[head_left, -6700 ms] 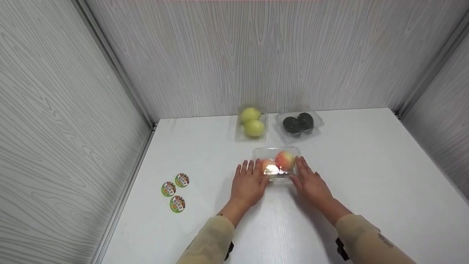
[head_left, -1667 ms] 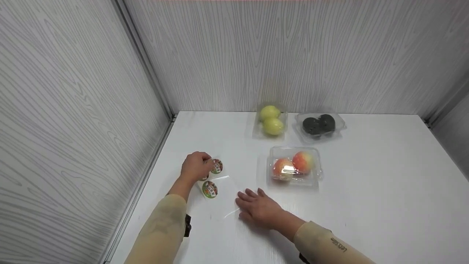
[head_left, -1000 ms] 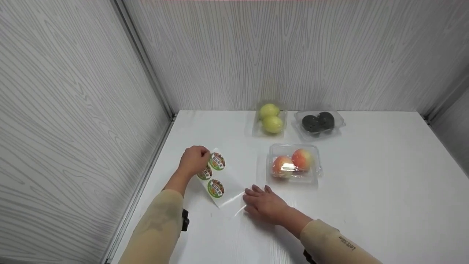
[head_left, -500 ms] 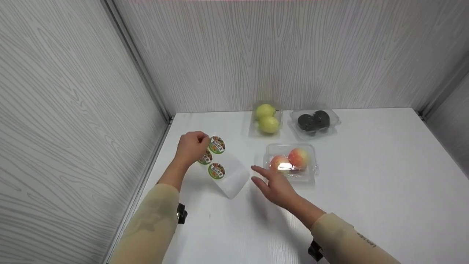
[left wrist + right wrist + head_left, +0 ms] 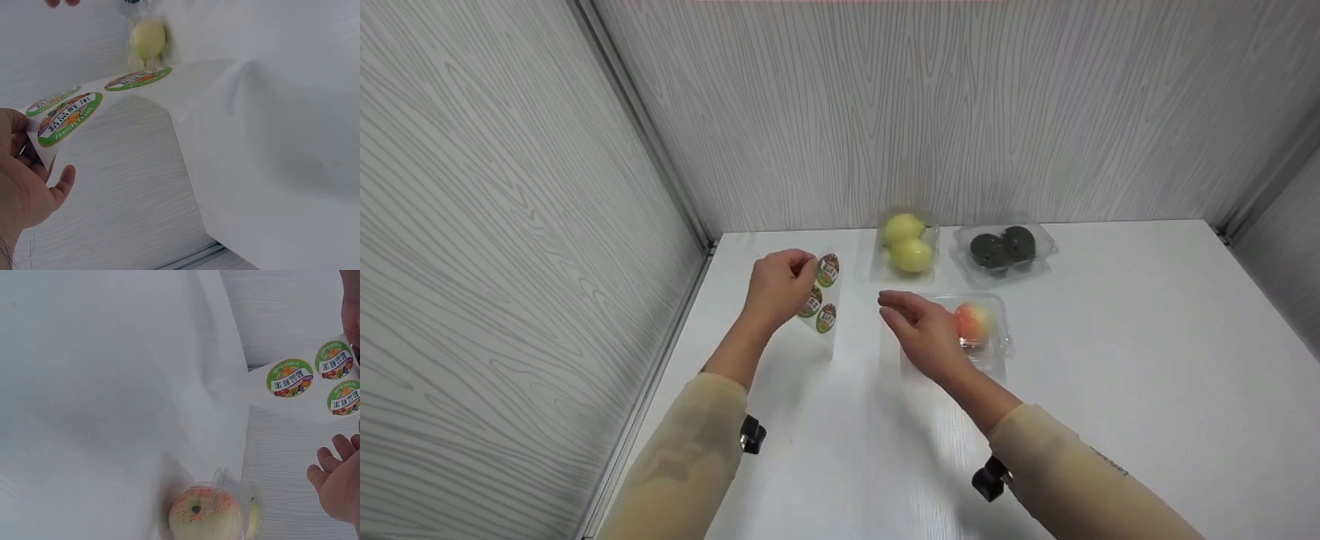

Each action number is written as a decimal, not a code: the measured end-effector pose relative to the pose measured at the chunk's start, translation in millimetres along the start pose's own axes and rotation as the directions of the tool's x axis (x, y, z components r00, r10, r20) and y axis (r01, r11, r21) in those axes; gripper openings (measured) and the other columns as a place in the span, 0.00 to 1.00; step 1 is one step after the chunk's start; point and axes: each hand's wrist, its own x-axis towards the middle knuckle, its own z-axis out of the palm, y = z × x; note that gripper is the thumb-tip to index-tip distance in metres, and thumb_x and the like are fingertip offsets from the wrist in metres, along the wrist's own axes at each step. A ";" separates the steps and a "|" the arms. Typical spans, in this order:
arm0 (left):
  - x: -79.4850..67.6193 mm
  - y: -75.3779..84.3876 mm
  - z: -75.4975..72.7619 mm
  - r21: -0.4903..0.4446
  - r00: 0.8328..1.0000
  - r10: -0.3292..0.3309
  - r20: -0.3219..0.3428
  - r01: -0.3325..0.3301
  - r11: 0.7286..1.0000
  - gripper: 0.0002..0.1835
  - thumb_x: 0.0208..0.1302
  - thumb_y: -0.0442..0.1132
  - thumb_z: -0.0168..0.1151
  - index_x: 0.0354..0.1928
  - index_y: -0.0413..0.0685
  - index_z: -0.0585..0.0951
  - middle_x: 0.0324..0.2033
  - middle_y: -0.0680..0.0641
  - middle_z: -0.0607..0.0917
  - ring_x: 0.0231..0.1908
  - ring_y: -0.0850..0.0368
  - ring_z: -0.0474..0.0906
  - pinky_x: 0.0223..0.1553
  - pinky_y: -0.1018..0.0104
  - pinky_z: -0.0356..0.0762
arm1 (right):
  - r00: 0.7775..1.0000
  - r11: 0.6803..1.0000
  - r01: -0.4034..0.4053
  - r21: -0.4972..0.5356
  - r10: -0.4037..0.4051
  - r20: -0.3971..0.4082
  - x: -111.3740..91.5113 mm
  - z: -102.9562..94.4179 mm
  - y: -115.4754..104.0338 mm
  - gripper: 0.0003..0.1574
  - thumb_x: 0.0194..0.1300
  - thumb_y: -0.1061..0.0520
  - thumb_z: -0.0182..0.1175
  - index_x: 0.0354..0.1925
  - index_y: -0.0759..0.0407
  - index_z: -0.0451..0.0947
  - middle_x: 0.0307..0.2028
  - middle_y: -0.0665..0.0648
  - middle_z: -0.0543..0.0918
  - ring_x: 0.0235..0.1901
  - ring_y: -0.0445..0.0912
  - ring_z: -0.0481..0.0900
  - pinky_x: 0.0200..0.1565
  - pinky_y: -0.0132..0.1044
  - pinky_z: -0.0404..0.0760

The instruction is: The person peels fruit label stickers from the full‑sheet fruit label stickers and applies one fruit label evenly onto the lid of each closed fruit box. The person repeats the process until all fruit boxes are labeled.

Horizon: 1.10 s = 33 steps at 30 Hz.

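Observation:
In the head view my left hand pinches the edge of a white sheet of round fruit stickers, lifted above the table and tilted nearly on edge. The left wrist view shows the stickers with green rims and "Fresh Fruit" lettering, the thumb and fingers at the sheet's edge. My right hand hovers to the right of the sheet, fingers extended and holding nothing. It partly hides a clear plastic clamshell box with red-yellow fruits inside; one fruit, apple-like with a dark stem dimple, shows in the right wrist view.
At the back of the white table stand a clear box with two yellow fruits and another with two dark round fruits. Grained panels wall the table at the back and sides.
My left hand has taken hold of the sticker sheet, raised it off the table and turned it more on edge. My right hand left the clamshell box, touched down beside the sheet, then lifted.

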 end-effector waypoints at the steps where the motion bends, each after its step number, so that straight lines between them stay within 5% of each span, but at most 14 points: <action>1: -1.1 1.5 4.7 -0.013 1.000 0.001 0.005 -0.001 1.000 0.14 0.78 0.41 0.59 0.45 0.42 0.90 0.32 0.48 0.88 0.32 0.56 0.80 0.33 0.66 0.77 | 1.000 1.000 -0.003 0.005 0.003 -0.009 2.3 1.1 -1.7 0.18 0.76 0.59 0.65 0.61 0.60 0.85 0.56 0.56 0.89 0.58 0.47 0.86 0.62 0.44 0.82; 13: -18.3 13.1 61.4 -0.134 0.994 0.001 0.108 0.014 0.991 0.12 0.79 0.40 0.60 0.46 0.43 0.90 0.32 0.49 0.88 0.32 0.58 0.80 0.36 0.65 0.78 | 0.995 0.997 -0.073 0.039 0.076 -0.066 8.2 -4.3 14.2 0.18 0.78 0.59 0.62 0.61 0.62 0.85 0.56 0.58 0.89 0.57 0.48 0.85 0.62 0.47 0.81; 18: -23.4 17.8 77.6 -0.155 0.989 0.018 0.145 0.005 0.988 0.12 0.79 0.40 0.60 0.46 0.44 0.91 0.33 0.51 0.88 0.33 0.58 0.78 0.38 0.64 0.78 | 0.994 0.997 -0.059 0.048 0.063 -0.090 5.5 -7.8 19.0 0.16 0.77 0.60 0.62 0.59 0.63 0.87 0.54 0.59 0.89 0.53 0.47 0.85 0.56 0.39 0.82; 24: -30.1 15.4 89.9 -0.174 0.984 0.043 0.171 -0.013 0.985 0.11 0.78 0.38 0.60 0.49 0.43 0.90 0.37 0.50 0.89 0.38 0.58 0.80 0.44 0.61 0.80 | 0.992 0.998 -0.034 0.058 0.040 -0.118 3.7 -7.7 25.0 0.14 0.75 0.62 0.65 0.54 0.66 0.88 0.51 0.61 0.90 0.47 0.42 0.84 0.47 0.27 0.79; 33: -35.9 11.1 95.6 -0.183 0.980 0.059 0.188 -0.024 0.983 0.11 0.78 0.37 0.61 0.51 0.42 0.90 0.40 0.50 0.90 0.41 0.58 0.82 0.47 0.60 0.81 | 0.990 0.998 -0.058 0.027 0.061 -0.125 1.5 -8.8 33.5 0.13 0.74 0.60 0.66 0.53 0.64 0.90 0.49 0.61 0.91 0.39 0.39 0.82 0.37 0.26 0.77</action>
